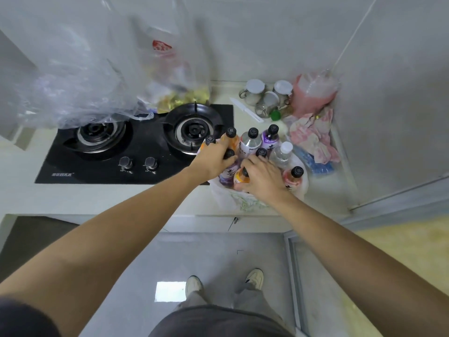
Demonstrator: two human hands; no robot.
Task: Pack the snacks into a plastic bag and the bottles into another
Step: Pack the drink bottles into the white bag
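**Bottles crowd the bag, both hands in**

Bottles (252, 147) stand upright and shoulder to shoulder inside a white plastic bag (226, 198) on the counter (97, 198), and from the head view both hands are right in among them. The left hand (213, 159) curls over a dark-capped purple bottle (228, 166) at the near left of the cluster; the right hand (262, 176) closes round an orange bottle (240, 178) just beside it. Beyond the left hand, past the black hob (145, 152), a clear bag with the snacks (179, 93) sits already filled.

My read: the bottles are being settled so the bag will close. Best done by keeping every bottle upright, nudging the near ones tight against their neighbours, then drawing the bag's loose walls up evenly. A tilted one could topple the rest. Handles are hidden from here.
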